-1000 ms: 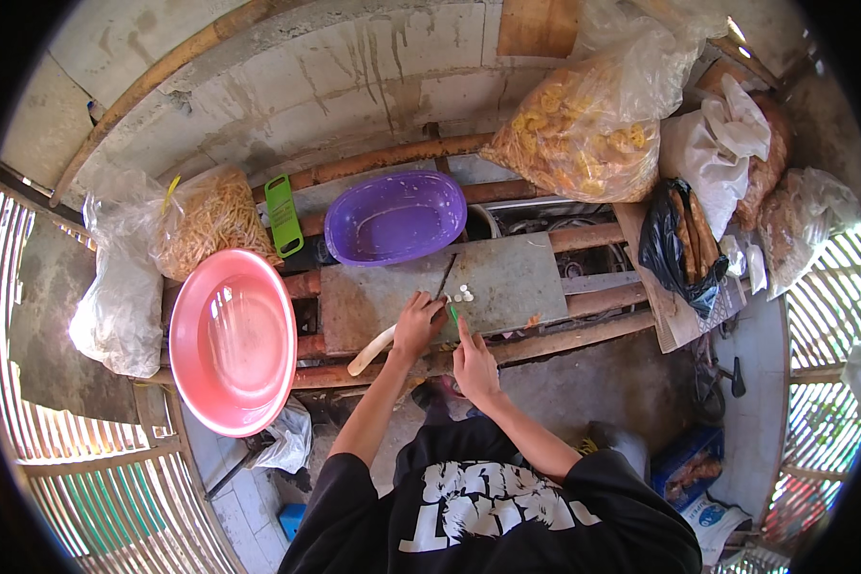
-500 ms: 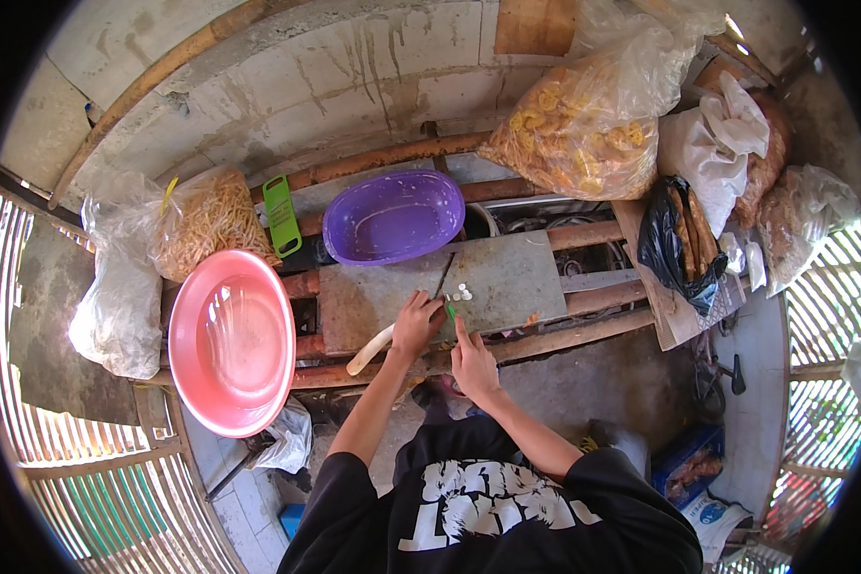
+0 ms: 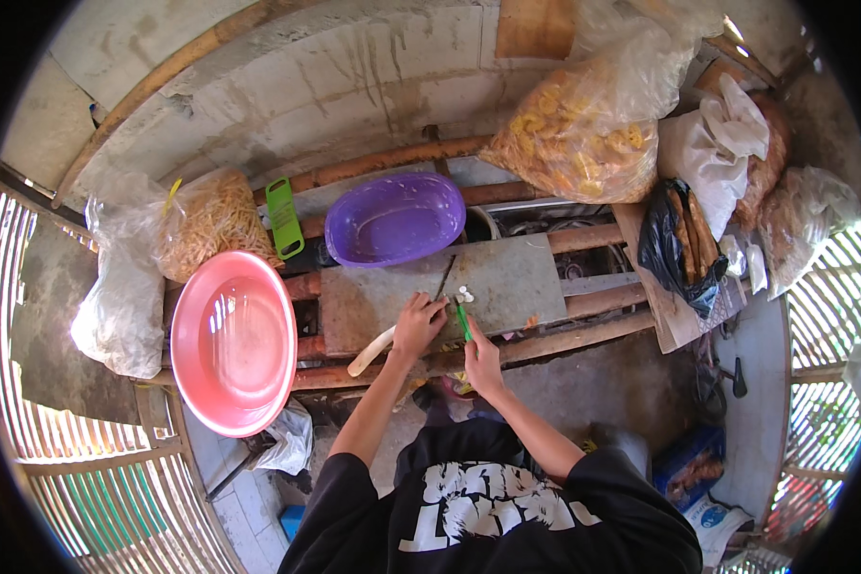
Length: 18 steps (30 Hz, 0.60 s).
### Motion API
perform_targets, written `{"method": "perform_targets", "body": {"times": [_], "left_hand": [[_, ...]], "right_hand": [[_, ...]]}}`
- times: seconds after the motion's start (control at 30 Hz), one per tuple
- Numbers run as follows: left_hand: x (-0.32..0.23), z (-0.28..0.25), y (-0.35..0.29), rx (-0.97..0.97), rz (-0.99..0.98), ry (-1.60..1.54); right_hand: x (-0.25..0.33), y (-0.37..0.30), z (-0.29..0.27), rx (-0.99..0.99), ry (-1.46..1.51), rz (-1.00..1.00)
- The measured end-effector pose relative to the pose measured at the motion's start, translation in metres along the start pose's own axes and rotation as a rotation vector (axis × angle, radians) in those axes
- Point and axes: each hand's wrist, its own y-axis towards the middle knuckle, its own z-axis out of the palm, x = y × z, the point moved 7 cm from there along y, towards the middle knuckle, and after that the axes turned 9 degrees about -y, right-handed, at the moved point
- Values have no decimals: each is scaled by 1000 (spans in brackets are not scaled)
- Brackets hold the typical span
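Little had changed over the last second — the left hand (image 3: 417,323) stayed closed on the pale peeled root (image 3: 373,350) at the cutting board (image 3: 507,277)'s near edge, the right hand (image 3: 481,356) gripping the green-handled knife (image 3: 462,319) beside it; slicing apparently continued.

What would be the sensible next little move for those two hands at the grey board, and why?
Probably another slice. The left hand holds a pale long root on the grey cutting board, the right hand grips a green-handled tool beside it, and a few white pieces already lie near the tip. Most of the root looks uncut.
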Motion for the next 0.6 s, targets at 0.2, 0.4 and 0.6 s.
{"method": "perform_targets", "body": {"times": [0.2, 0.4, 0.6], "left_hand": [[3, 1, -1, 47, -28, -3], [3, 0, -1, 84, -83, -27], [4, 1, -1, 61, -58, -33]], "right_hand": [[8, -6, -1, -9, -54, -49], [13, -8, 5, 40, -179, -44], [16, -9, 5, 106, -239, 1]]}}
